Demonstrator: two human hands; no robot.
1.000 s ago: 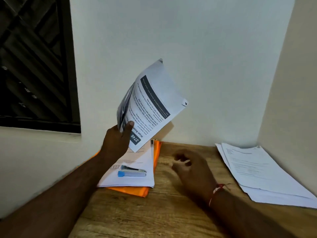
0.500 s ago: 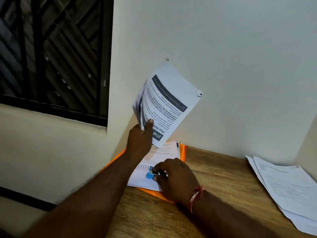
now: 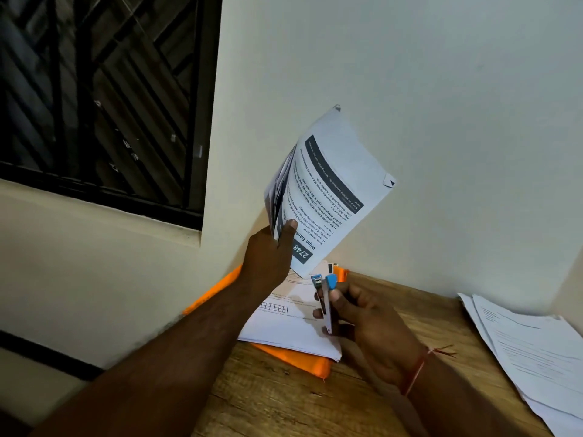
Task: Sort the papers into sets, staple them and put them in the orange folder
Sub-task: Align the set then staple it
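My left hand holds up a set of printed papers by its lower corner, thumb pressed on the front sheet; the pages fan slightly and stand above the desk near the wall. My right hand grips a small blue and silver stapler, lifted off the desk and pointing up toward the set's bottom corner. Below them an orange folder lies on the wooden desk, with a stack of white sheets on top of it.
A loose pile of white papers lies at the desk's right side against the side wall. A white wall stands right behind the desk. A dark barred window is at upper left. The desk's left edge runs near the folder.
My right hand reached to the stapler on the sheets, closed around it and lifted it toward the held set. The view turned left; my left hand kept the papers raised.
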